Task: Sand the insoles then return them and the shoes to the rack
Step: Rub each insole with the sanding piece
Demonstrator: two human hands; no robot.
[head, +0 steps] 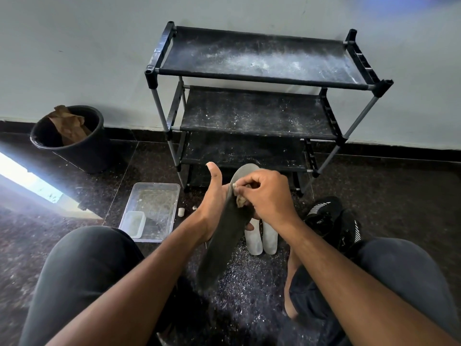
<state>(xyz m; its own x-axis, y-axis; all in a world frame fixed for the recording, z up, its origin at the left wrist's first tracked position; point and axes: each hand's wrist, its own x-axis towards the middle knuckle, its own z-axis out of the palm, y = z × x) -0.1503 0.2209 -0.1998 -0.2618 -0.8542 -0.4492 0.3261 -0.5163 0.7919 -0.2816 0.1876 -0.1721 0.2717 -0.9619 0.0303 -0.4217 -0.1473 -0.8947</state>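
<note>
Dark insole [222, 243] rests in left hand [212, 211]; right hand [264, 196] pinches sandpaper [240, 201] against it.

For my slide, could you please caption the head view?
Right hand rubs sandpaper on a dark insole held by the left hand before an empty rack.

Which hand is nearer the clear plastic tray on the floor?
Left. The left hand, holding the dark insole, is just right of the tray; the right hand with its sandpaper scrap works farther right.
</note>
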